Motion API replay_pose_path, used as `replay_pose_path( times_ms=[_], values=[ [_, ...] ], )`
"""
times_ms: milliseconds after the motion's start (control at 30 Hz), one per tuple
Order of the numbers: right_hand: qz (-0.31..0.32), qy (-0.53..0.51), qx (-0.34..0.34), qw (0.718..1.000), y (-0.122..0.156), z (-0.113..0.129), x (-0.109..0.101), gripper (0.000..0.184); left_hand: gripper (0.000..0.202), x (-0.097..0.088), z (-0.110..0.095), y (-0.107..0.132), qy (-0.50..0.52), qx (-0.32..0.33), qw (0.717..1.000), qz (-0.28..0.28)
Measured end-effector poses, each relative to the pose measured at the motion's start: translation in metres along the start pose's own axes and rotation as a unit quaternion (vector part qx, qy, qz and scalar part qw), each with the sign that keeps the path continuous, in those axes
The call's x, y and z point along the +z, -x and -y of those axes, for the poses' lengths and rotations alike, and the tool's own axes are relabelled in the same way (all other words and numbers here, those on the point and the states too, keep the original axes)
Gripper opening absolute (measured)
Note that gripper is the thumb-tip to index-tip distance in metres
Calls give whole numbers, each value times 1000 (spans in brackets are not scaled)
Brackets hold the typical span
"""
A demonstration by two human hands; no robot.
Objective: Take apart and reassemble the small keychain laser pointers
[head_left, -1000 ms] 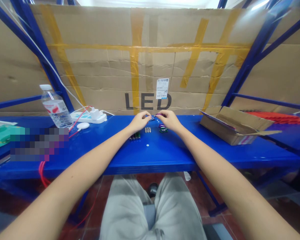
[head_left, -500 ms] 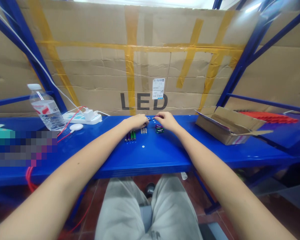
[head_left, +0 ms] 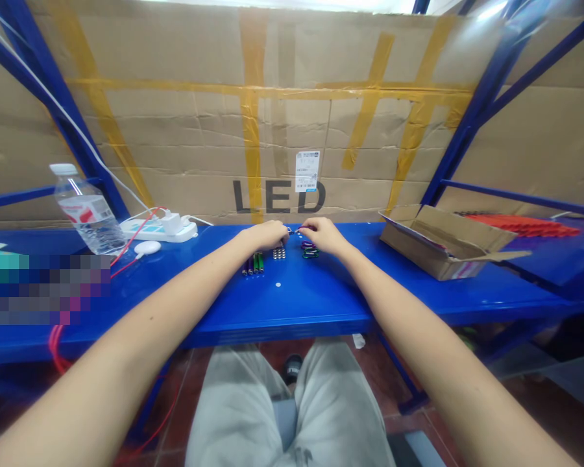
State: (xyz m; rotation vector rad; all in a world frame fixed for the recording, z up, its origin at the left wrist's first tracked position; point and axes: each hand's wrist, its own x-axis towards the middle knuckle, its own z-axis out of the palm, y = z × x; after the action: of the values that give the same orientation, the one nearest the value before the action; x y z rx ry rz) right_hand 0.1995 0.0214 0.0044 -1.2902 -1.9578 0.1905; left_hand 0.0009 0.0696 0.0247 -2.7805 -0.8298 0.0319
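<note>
My left hand (head_left: 271, 235) is closed in a pinch near the back of the blue table, its fingertips on a small silvery metal piece (head_left: 291, 231) that looks like a ring. Just to its right, my right hand (head_left: 324, 235) pinches a small purplish-red piece, mostly hidden by the fingers. The two pieces meet or nearly touch; I cannot tell if they are linked. Below my left hand lie a row of purple and green metal tubes (head_left: 253, 263) and a cluster of small silvery round pieces (head_left: 279, 253). Purple and green carabiners (head_left: 310, 250) lie below my right hand.
On the right stands an open cardboard box (head_left: 418, 250), with red mesh-like material (head_left: 525, 226) behind it. A water bottle (head_left: 85, 211), a white power strip (head_left: 158, 229) and a red cable (head_left: 56, 344) occupy the left. A large cardboard sheet (head_left: 189, 143) walls the back.
My hands have barely moved; the small pieces at the fingertips have come closer together. The view has shifted slightly.
</note>
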Motion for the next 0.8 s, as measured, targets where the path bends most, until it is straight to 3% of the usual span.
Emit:
replay_pose_path(
  times_ms=[800],
  values=[
    [15,2,-13,1000,0,-2,1,19,26,-8,2,14,19,-40,999,-2]
  ],
)
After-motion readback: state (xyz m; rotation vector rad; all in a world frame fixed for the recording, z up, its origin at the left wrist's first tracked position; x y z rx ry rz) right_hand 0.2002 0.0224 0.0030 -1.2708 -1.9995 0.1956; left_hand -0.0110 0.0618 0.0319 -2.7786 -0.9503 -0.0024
